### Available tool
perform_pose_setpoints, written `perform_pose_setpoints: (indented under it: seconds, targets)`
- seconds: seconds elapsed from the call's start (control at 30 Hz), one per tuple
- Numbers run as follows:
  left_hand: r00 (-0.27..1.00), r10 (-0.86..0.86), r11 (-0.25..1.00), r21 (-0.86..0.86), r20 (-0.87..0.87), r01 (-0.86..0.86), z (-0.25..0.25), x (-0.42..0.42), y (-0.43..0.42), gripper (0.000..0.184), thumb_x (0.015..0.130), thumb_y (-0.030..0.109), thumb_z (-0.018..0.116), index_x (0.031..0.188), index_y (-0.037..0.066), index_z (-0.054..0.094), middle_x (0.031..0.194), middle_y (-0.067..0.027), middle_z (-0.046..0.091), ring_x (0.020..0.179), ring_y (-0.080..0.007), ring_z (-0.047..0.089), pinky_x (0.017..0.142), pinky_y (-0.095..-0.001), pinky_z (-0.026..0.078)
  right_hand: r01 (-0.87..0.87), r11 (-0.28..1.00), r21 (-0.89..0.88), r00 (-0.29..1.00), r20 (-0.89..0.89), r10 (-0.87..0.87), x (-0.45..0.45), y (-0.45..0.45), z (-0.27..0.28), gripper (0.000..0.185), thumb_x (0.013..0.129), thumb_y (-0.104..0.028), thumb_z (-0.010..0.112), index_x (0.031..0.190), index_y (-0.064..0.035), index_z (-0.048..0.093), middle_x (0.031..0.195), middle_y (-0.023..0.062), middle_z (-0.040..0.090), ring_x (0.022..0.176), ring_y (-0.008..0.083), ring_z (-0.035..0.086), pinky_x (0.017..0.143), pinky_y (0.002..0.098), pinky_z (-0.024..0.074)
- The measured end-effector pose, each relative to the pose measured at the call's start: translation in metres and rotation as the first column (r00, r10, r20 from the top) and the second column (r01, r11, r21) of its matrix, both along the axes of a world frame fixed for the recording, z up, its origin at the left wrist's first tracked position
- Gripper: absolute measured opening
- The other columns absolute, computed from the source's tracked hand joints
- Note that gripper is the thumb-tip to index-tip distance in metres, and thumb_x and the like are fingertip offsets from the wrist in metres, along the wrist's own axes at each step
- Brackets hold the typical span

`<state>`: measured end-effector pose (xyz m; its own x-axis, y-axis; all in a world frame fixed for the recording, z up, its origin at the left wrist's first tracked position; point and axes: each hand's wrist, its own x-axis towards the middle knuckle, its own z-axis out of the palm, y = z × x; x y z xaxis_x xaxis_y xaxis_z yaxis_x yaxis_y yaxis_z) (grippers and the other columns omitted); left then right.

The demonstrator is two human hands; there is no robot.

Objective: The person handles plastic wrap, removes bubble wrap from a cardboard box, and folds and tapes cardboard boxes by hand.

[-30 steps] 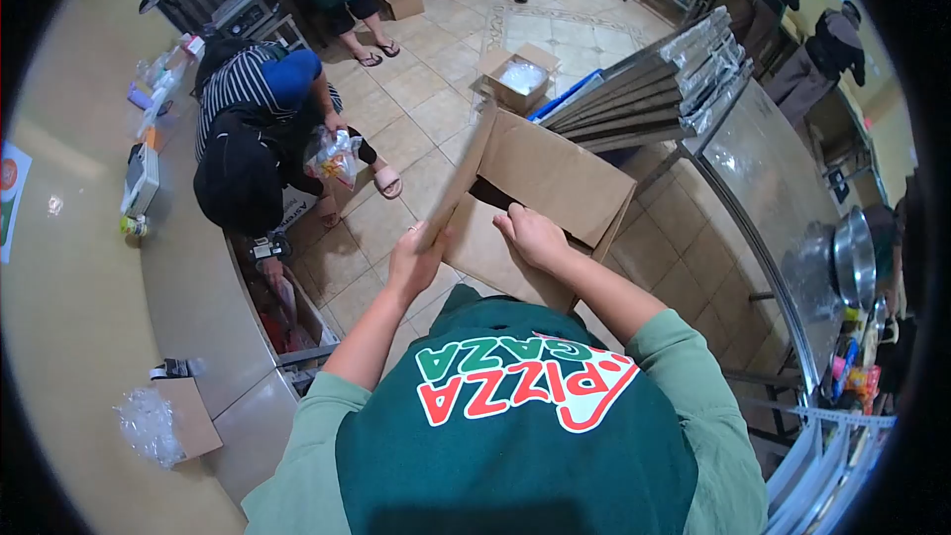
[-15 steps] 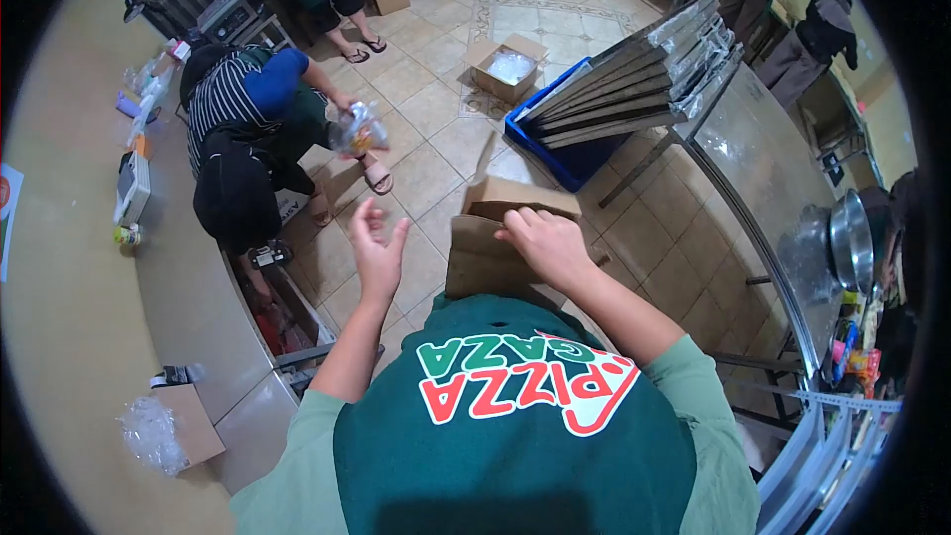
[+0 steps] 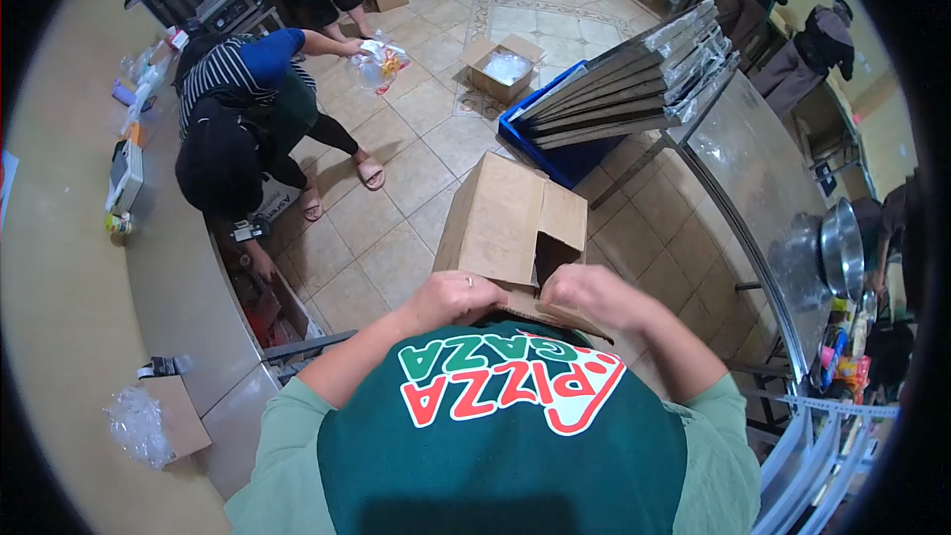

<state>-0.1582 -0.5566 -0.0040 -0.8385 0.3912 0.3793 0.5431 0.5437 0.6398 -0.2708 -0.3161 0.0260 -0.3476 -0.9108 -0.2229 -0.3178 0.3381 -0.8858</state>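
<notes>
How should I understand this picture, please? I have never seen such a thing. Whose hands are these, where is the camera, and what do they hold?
There is no machine: these are one person's bare left hand and right hand. The camera is worn on the head, looking forward and down, so the green apron fills the bottom. Both hands are at the near edge of a cardboard box; their exact grip is hard to see. The left table has a carton with clear plastic.
</notes>
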Motion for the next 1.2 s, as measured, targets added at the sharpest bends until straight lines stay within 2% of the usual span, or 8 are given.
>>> perform_pose_setpoints:
  seconds: [0.03,0.1,0.2,0.23,0.33,0.57,1.1,1.2]
  targets:
    - [0.999,-0.022,1.000,-0.016,-0.044,0.021,0.001,0.003,0.002,0.016,0.073,0.014,0.065,0.087,0.008,0.062,0.076,-0.0060,0.064,0.076,-0.0244,0.065,0.065,-0.0358,0.051,0.080,0.996,0.048,0.976,0.200,-0.088,-0.013,0.009,-0.001,0.032,0.094,-0.030,0.044,0.095,-0.0041,0.063,0.094,0.0141,0.061,0.092,0.0251,0.059,0.081,0.0341,0.0461]
    - [0.991,-0.086,0.996,-0.036,-0.107,0.082,0.004,0.002,0.006,0.016,0.072,0.016,0.062,0.087,0.012,0.062,0.079,-0.0029,0.064,0.078,-0.0191,0.064,0.069,-0.0328,0.049,0.023,0.953,0.300,1.000,-0.026,-0.016,-0.033,0.021,-0.012,0.029,0.093,-0.025,0.046,0.097,-0.0028,0.063,0.096,0.0151,0.063,0.091,0.0277,0.060,0.081,0.0357,0.0466]
    - [0.965,-0.102,0.979,-0.196,-0.243,0.054,0.003,-0.001,0.007,0.016,0.073,0.017,0.060,0.088,0.013,0.063,0.083,0.0008,0.064,0.081,-0.0158,0.061,0.077,-0.0314,0.046,-0.156,0.963,0.222,0.972,-0.137,0.189,-0.030,0.017,-0.077,0.021,0.088,-0.016,0.051,0.099,-0.0037,0.064,0.097,0.0168,0.063,0.092,0.0299,0.060,0.080,0.0376,0.0470]
    - [0.958,-0.103,0.972,-0.230,-0.268,0.040,0.007,-0.006,0.011,0.017,0.072,0.018,0.059,0.089,0.014,0.062,0.085,0.0020,0.064,0.083,-0.0150,0.060,0.079,-0.0311,0.045,-0.242,0.849,0.469,0.934,-0.126,0.335,-0.027,-0.002,-0.085,0.026,0.087,-0.018,0.052,0.109,-0.0068,0.061,0.105,0.0165,0.062,0.099,0.0310,0.058,0.086,0.0393,0.0445]
    - [0.930,-0.138,0.977,-0.203,-0.342,0.071,0.009,-0.018,0.030,0.015,0.071,0.018,0.058,0.085,0.013,0.058,0.078,0.0014,0.060,0.074,-0.0172,0.057,0.070,-0.0320,0.044,-0.131,0.980,0.151,0.991,-0.012,0.134,-0.011,-0.027,-0.151,0.025,0.086,-0.019,0.053,0.107,-0.0079,0.061,0.107,0.0146,0.061,0.102,0.0300,0.056,0.086,0.0349,0.0447]
    - [0.906,-0.068,0.990,-0.142,-0.419,0.009,0.021,-0.012,0.049,0.011,0.068,0.020,0.057,0.074,0.013,0.050,0.056,0.0015,0.050,0.065,-0.0172,0.052,0.057,-0.0289,0.040,-0.276,0.939,0.204,0.956,-0.041,0.290,0.004,-0.057,-0.152,0.030,0.085,-0.021,0.052,0.111,-0.0085,0.059,0.110,0.0159,0.059,0.104,0.0321,0.055,0.089,0.0369,0.0427]
    - [0.877,0.473,0.881,0.014,-0.086,-0.474,0.012,0.035,-0.028,0.015,0.074,0.007,0.068,0.087,0.010,0.063,0.084,-0.0050,0.062,0.084,-0.0226,0.058,0.075,-0.0323,0.044,-0.415,0.906,0.089,0.671,-0.643,0.370,-0.062,-0.113,-0.083,0.041,0.083,-0.027,0.052,0.120,-0.0098,0.054,0.117,0.0188,0.056,0.107,0.0367,0.051,0.096,0.0416,0.0380]
    - [0.866,0.500,0.865,0.055,-0.029,-0.498,0.021,0.035,-0.039,0.016,0.072,0.006,0.067,0.087,0.010,0.063,0.086,-0.0050,0.062,0.086,-0.0227,0.058,0.079,-0.0328,0.044,-0.400,0.917,0.014,0.638,-0.714,0.289,-0.073,-0.111,-0.079,0.033,0.082,-0.027,0.052,0.103,-0.0032,0.062,0.105,0.0204,0.059,0.101,0.0361,0.053,0.090,0.0429,0.0415]
